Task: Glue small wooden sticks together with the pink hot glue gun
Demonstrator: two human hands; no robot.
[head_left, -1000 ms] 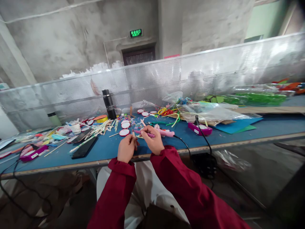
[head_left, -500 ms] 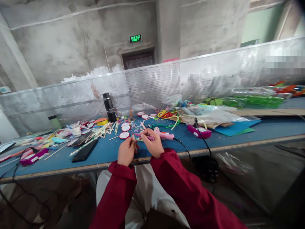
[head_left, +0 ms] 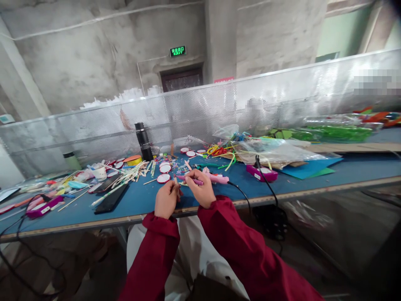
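Pinching small stick (head_left: 177,189) in left hand (head_left: 166,200) fingers; right hand (head_left: 200,190) clamps pink glue pen (head_left: 192,180) beside it.

Both hands (head_left: 184,194) together, fingers pinched

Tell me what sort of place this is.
Probably a craft assembly workshop: a long blue workbench strewn with wooden sticks and red-rimmed discs, a perforated metal divider, bare concrete walls, and a green exit sign.
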